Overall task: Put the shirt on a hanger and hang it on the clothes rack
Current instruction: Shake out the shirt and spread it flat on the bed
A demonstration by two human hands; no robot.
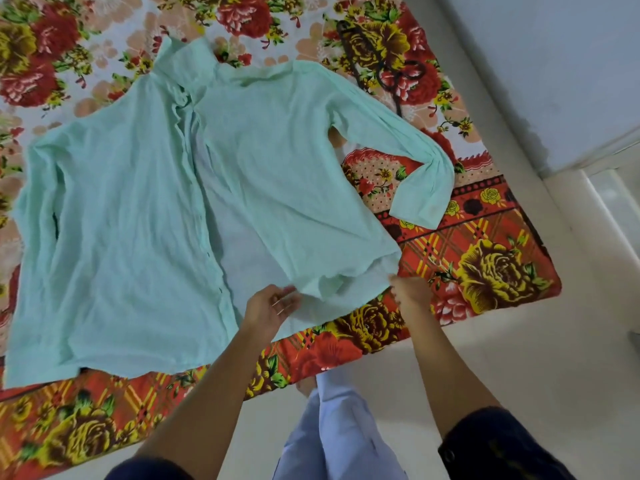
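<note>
A mint-green long-sleeved shirt (131,209) lies spread flat on a flowered blanket (485,268), front open, collar at the far end. My left hand (273,306) pinches the hem of the right front panel near its inner corner. My right hand (412,289) grips the same hem at its outer corner, lifting it slightly off the blanket. A dark hanger (388,74) lies on the blanket beyond the shirt's right sleeve, partly lost in the pattern. No clothes rack is in view.
The blanket covers a pale floor (519,368) and ends just in front of my feet. A white wall (554,64) and a doorway edge (609,202) stand at the right. My legs in light blue trousers (332,434) are below.
</note>
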